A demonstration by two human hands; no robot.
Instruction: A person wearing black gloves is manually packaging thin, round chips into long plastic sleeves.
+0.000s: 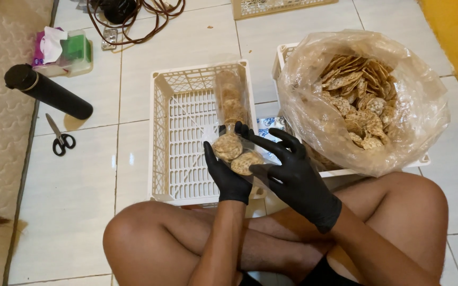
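A: White tiled floor (186, 42) is carrying everything; I'm watching the person sitting cross-legged at the white crate's (160, 132) near edge.

B: Grip?

A: Left hand (228, 177) is clasping the narrow clear bag (230, 100) of round crackers; right hand (292, 177) is pinching two crackers (237, 154) at its mouth, above the crate.

B: Risk?

A: I'm judging the brittle discs could crack if squeezed, or the slick film could slip off those gloves. Big cracker sack (314, 106) is leaning at the crate's right edge.
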